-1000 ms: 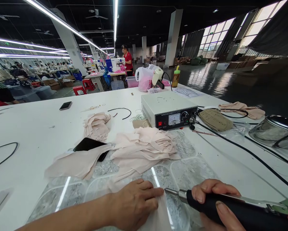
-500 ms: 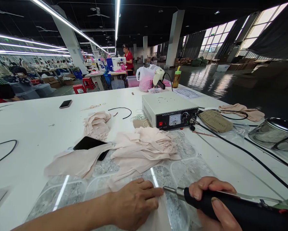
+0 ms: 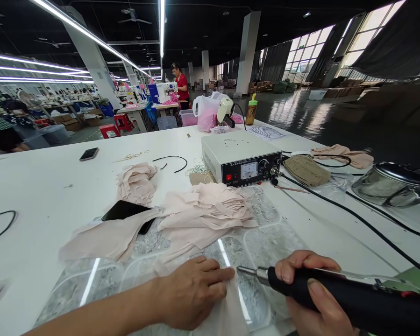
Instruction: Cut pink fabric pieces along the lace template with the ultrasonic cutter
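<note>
My left hand point(image 3: 192, 291) lies flat, fingers together, pressing a pale pink fabric piece point(image 3: 227, 312) onto a glass plate point(image 3: 266, 242) at the table's near edge. My right hand point(image 3: 311, 298) grips a black handheld tool point(image 3: 336, 291). Its metal tip point(image 3: 246, 271) points left and sits just beside my left fingertips. A black cable point(image 3: 353, 217) runs from the tool side to a white control box point(image 3: 241, 158) with a meter and knobs. A pile of pink fabric pieces point(image 3: 206, 212) lies just beyond my hands.
More fabric pieces point(image 3: 136, 182) and a black phone point(image 3: 125, 211) lie to the left; another phone point(image 3: 88, 154) is farther back. A metal pot lid point(image 3: 392, 184), tan fabric point(image 3: 306, 170), a bottle point(image 3: 251, 112) and a plastic bag point(image 3: 206, 112) are on the right and rear. A person in red point(image 3: 181, 86) works far off.
Both hands and the tool sit slightly higher and to the left in view as the camera shifts; the tool tip stays beside my left fingertips.
</note>
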The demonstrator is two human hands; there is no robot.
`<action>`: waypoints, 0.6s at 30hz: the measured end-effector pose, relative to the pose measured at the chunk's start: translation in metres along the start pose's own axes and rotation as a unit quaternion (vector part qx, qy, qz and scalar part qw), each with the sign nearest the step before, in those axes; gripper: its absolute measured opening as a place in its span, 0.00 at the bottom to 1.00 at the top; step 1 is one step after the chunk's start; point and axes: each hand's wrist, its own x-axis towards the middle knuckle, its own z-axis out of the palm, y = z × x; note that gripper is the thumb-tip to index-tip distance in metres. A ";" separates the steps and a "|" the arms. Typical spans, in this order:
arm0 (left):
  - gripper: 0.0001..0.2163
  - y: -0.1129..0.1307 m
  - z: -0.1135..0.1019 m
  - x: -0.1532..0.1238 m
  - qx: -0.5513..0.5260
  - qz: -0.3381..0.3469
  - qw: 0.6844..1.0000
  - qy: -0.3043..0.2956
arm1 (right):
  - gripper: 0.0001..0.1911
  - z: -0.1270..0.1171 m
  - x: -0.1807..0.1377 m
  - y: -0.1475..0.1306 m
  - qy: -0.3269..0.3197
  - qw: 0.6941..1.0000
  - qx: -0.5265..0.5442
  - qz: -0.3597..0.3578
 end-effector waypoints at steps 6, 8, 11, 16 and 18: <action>0.05 0.003 -0.005 0.003 -0.013 -0.007 1.000 -0.005 | 0.05 0.003 0.001 0.004 -0.033 0.999 0.013 -0.005; 0.09 0.003 -0.007 0.004 -0.033 -0.014 0.999 -0.002 | 0.04 0.003 0.000 0.005 -0.029 1.000 0.009 -0.008; 0.15 0.005 -0.009 0.005 -0.052 -0.024 0.998 -0.005 | 0.03 0.001 -0.001 0.006 -0.027 1.000 0.007 -0.006; 0.15 0.009 -0.008 0.006 -0.028 -0.020 0.999 0.016 | 0.03 0.001 -0.001 0.006 -0.038 0.999 -0.016 -0.020; 0.15 0.010 -0.007 0.006 -0.021 -0.019 0.999 0.022 | 0.04 0.002 0.000 0.005 -0.033 0.999 -0.019 -0.025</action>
